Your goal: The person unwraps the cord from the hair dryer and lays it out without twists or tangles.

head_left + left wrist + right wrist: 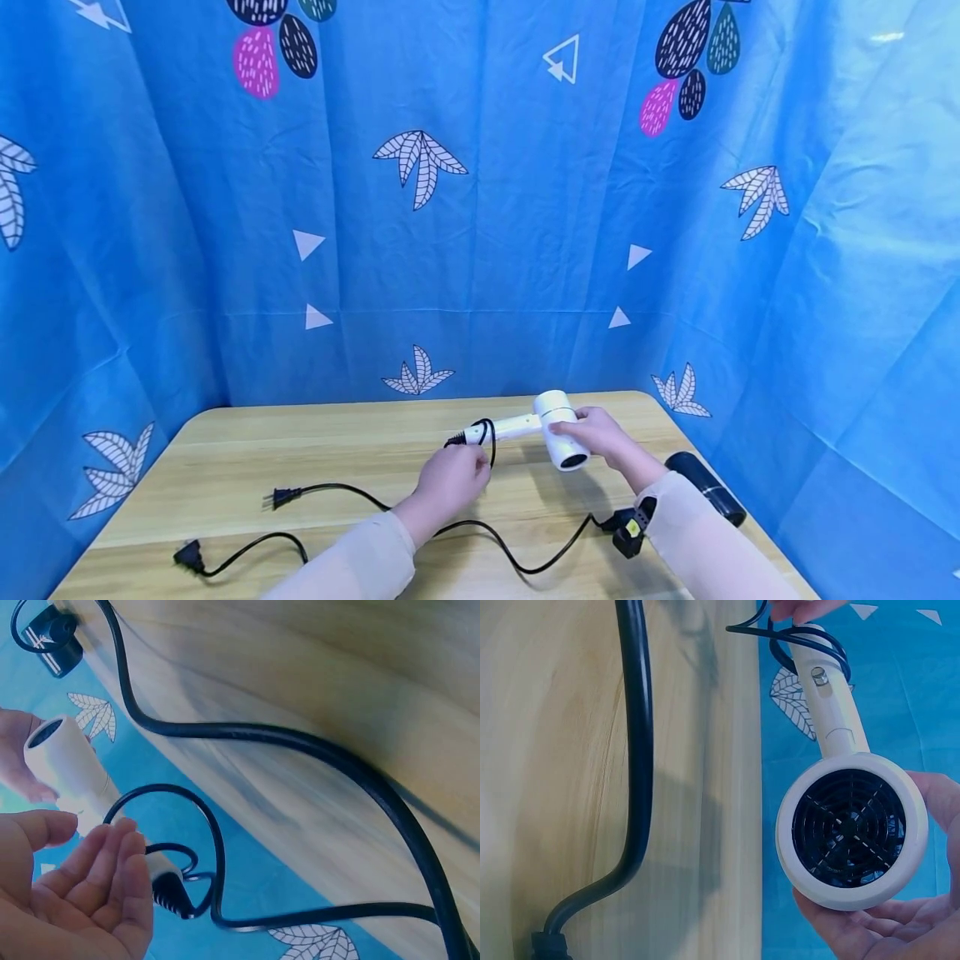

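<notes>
A white hair dryer (555,412) is held over the far part of the table, its handle pointing left. My right hand (598,432) grips the dryer's round head, thumb on one side and fingers on the other. The round black grille (847,829) faces the right wrist camera. Black cord (219,855) loops around the handle's end. Close by that end is my left hand (450,483), its fingers (97,874) loosely bent and the thumb apart from them. The cord passes behind those fingertips; whether they touch it is hidden.
A black two-prong plug (285,497) and another black plug (189,556) lie on the left of the wooden table (247,442). A black cylinder (705,487) lies near the right edge. Beside my right wrist sits a black block (627,537) with a cord. Blue curtains surround the table.
</notes>
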### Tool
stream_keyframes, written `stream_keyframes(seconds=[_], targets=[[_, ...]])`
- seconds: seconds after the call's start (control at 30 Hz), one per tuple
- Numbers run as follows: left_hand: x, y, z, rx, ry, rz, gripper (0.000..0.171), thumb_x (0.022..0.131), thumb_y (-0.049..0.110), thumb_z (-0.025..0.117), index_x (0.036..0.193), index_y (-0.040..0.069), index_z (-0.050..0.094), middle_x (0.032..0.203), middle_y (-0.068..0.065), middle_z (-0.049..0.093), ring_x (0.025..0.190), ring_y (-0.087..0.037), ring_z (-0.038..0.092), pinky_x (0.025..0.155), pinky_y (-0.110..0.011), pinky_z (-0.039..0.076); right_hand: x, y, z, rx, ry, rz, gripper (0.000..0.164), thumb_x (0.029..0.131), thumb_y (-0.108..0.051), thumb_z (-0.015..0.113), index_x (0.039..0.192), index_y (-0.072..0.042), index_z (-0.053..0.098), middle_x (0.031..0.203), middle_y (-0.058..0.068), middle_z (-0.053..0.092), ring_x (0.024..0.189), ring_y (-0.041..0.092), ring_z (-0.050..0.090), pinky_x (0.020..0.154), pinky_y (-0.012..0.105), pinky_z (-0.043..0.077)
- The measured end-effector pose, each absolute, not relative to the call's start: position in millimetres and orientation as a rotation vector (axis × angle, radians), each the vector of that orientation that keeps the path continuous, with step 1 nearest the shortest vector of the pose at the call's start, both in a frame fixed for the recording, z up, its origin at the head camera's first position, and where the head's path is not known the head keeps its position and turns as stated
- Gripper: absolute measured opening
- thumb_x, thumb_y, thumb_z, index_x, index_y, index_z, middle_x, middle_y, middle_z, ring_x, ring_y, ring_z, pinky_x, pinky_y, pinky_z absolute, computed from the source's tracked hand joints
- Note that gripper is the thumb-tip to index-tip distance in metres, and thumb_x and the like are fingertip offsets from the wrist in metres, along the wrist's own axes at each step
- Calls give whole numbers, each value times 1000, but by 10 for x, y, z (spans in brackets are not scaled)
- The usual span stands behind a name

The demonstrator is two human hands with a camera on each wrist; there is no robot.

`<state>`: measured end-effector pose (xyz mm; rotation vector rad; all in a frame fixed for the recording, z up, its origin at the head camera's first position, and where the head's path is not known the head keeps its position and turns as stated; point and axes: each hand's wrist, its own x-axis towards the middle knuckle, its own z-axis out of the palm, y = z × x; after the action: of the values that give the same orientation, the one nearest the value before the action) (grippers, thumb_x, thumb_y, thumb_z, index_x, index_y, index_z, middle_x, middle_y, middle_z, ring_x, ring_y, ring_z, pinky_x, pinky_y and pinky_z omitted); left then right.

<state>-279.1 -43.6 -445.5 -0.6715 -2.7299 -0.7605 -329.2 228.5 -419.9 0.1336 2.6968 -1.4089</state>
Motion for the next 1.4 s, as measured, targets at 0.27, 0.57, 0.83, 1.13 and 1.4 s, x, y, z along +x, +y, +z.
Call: stream_keyframes(seconds=[0.27, 0.57, 0.83, 1.13, 1.4], targets=[[-2759, -294, -4467, -537, -2779, -652, 28, 92, 22, 69, 69, 18, 54, 59, 7, 45, 54, -12, 46, 49, -31, 41, -3292, 2288, -4190, 134, 2707, -1399, 61, 86, -35, 77, 122, 10, 58, 100, 17, 67, 84, 25, 66, 70, 35, 57], [-2810, -188, -4565, -423, -2745, -542, 27, 88, 26, 75, 69, 16, 58, 61, 2, 54, 52, -17, 53, 44, -34, 41, -3283, 2272, -4199, 142, 2708, -1401, 59, 86, -34, 77, 121, 10, 58, 101, 16, 67, 83, 24, 66, 70, 36, 57], [-2832, -124, -4601, -369, -2753, -440, 27, 85, 32, 79, 72, 15, 64, 66, 0, 62, 56, -19, 57, 44, -35, 42, -3287, 2244, -4187, 116, 2708, -1413, 59, 85, -33, 78, 120, 11, 58, 99, 17, 67, 81, 23, 66, 69, 35, 57], [-2877, -77, -4594, -345, -2717, -411, 25, 83, 25, 78, 69, 14, 60, 64, 0, 62, 52, -19, 56, 40, -35, 41, -3289, 2237, -4170, 107, 2694, -1431, 60, 85, -34, 78, 120, 11, 58, 100, 17, 67, 82, 23, 67, 69, 36, 57], [-2841, -120, -4546, -382, -2663, -440, 27, 82, 21, 75, 65, 15, 54, 58, 1, 55, 47, -18, 50, 38, -34, 37, -3282, 2262, -4165, 120, 2693, -1434, 60, 86, -34, 77, 120, 10, 57, 101, 18, 67, 82, 24, 67, 69, 36, 57]])
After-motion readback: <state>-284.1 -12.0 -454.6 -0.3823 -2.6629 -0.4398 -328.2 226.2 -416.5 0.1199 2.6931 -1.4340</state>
